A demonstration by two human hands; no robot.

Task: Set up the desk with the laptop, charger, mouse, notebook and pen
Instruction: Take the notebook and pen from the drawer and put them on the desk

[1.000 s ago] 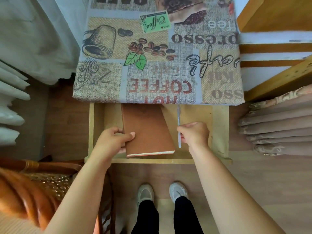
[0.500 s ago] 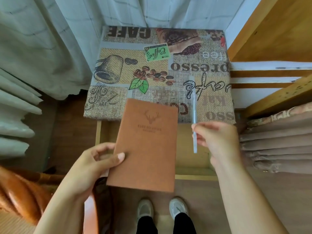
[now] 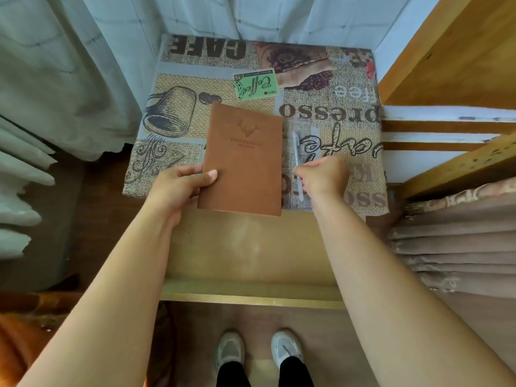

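Observation:
A brown notebook [image 3: 245,160] with a stamped deer head lies flat over the desk's front edge, its near end overhanging the open drawer. My left hand [image 3: 181,185] grips its left edge, thumb on the cover. A clear white pen [image 3: 296,146] points away from me just right of the notebook, and my right hand [image 3: 324,175] is closed around its lower half. The small desk [image 3: 335,113] wears a coffee-print cloth. No laptop, charger or mouse is in view.
The wooden drawer [image 3: 251,247] is pulled out below the desk, toward my feet. White curtains [image 3: 69,65] hang left and behind. A wooden bed frame [image 3: 452,51] and folded brown fabric [image 3: 460,241] stand right. A brown chair [image 3: 25,331] is at lower left.
Both hands lifted the notebook and pen out of the drawer and carried them forward, down onto the desk's cloth. The camera tilted up toward the desk.

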